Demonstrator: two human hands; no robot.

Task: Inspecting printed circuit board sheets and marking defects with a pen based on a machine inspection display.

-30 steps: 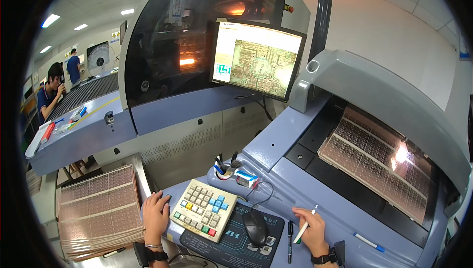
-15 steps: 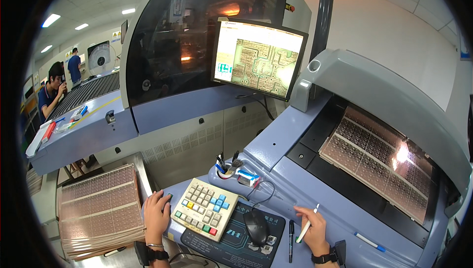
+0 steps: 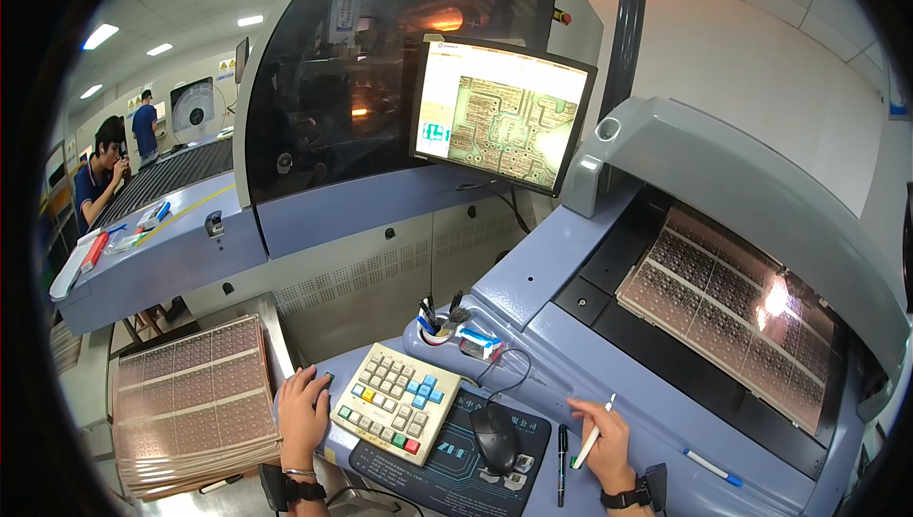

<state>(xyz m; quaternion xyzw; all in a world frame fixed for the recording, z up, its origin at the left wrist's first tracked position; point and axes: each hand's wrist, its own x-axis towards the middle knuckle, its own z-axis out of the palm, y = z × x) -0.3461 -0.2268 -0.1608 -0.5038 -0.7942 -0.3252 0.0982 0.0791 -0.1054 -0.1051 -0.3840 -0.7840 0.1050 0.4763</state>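
Note:
My left hand (image 3: 303, 414) rests on the blue console edge, just left of the beige keypad (image 3: 394, 404). Its fingers are stretched out, their tips beside a small green button (image 3: 329, 379); whether they press it I cannot tell. In my right hand (image 3: 606, 441) a slim white pen (image 3: 595, 433) is gripped, pointing up and away. Between the hands lie a black mouse (image 3: 495, 439) on a dark printed mat (image 3: 447, 476) and a black marker (image 3: 561, 465). To the right, a copper-coloured circuit panel (image 3: 715, 327) sits on the machine's black bed under a bright light.
A stack of similar panels (image 3: 195, 393) stands at the left. The monitor (image 3: 499, 113) shows a magnified circuit. A grey curved hood (image 3: 751, 175) arches over the bed. Brushes stand in a cup (image 3: 437, 327); a blue-and-white marker (image 3: 713, 468) lies at right. Two people are at the far left.

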